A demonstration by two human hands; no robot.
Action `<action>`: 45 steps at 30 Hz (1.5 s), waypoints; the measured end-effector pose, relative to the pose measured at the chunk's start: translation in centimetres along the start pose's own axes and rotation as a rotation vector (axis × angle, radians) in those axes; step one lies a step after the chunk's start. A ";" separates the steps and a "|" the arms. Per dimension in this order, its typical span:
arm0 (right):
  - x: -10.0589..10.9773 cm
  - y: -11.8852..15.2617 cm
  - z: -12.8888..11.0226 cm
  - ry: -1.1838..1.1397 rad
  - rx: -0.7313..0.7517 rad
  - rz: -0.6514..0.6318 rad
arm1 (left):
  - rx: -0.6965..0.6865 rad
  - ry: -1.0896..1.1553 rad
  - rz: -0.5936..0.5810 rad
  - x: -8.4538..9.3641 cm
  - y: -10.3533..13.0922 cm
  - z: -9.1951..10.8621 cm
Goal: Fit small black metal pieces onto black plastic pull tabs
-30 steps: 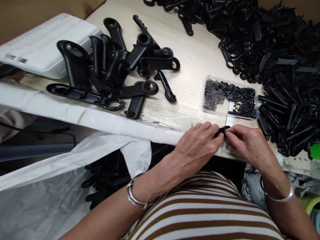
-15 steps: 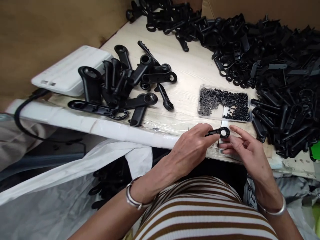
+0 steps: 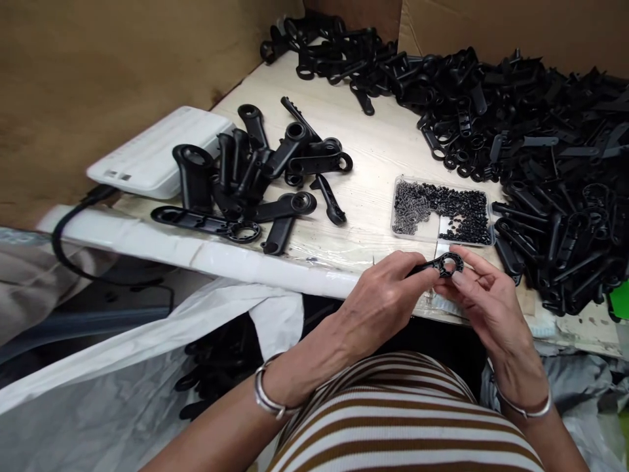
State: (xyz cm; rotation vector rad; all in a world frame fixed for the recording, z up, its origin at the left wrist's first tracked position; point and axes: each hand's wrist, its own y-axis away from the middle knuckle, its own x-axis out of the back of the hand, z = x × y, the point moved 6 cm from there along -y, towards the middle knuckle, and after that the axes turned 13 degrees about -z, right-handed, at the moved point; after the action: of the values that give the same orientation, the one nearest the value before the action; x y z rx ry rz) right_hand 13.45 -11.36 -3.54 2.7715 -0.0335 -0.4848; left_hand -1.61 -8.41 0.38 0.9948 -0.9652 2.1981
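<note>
— What was the bench like?
— A pale wooden table under clear film, its near edge wrapped in white.
— And behind it?
— Brown cardboard walls closed in the back and the left side.
— Anything below?
— A white plastic bag hung open under the edge, and a black cable looped down from a white box at the table's left.

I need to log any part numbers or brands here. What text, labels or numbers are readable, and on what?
No text can be read anywhere.
White box: two small grey marks on its front edge, too blurred to read.
Black plastic part held by the left hand and right hand: no marking visible.
Clear tray of small pieces: no label visible.
</note>
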 end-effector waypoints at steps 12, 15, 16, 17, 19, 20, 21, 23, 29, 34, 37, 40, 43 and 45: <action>-0.7 -0.9 0.3 0.016 0.022 0.105 | 0.043 -0.002 0.166 -0.2 0.0 1.2; -1.2 -1.2 0.2 0.096 0.028 0.069 | 0.047 -0.001 0.154 -0.4 0.2 1.2; -1.5 -1.2 0.1 0.134 0.025 0.045 | 0.047 0.004 0.156 -0.5 0.3 1.1; -1.7 -1.3 0.0 0.170 0.020 0.022 | 0.048 0.011 0.163 -0.5 0.4 1.1; -1.7 -1.1 -0.3 0.222 0.008 -0.014 | 0.042 0.046 0.166 -0.5 0.6 0.9; -1.6 -1.0 -0.5 0.233 0.001 -0.029 | 0.027 0.078 0.153 -0.5 0.6 0.9; -1.3 -0.8 -0.8 0.248 -0.006 -0.046 | 0.007 0.118 0.127 -0.4 0.7 0.9; -0.3 -0.2 -1.8 0.347 -0.013 -0.081 | -0.037 0.179 0.069 -0.2 0.7 0.8; 4.6 1.0 -9.3 1.247 0.248 0.250 | 0.010 -0.044 0.157 3.7 1.2 -1.7; 5.6 -0.9 -11.2 1.920 0.280 0.435 | 0.229 -0.366 0.122 6.4 2.2 -5.9; 6.4 -1.7 -10.5 2.114 0.198 0.487 | 0.383 -0.480 0.055 7.7 2.9 -8.4; 7.1 -1.5 -10.2 2.174 0.221 0.519 | 0.474 -0.513 -0.022 9.1 2.3 -10.4; 8.4 -1.1 -10.3 2.172 0.224 0.529 | 0.514 -0.495 -0.087 10.5 0.0 -12.6; 9.7 -0.9 -10.3 2.127 0.267 0.524 | 0.534 -0.450 -0.166 11.0 -2.1 -14.7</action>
State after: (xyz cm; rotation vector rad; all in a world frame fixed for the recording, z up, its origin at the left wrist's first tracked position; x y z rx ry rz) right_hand 25.97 -8.00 2.15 1.8647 -0.2778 2.4761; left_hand -12.53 6.22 2.98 1.8005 -0.4359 2.1740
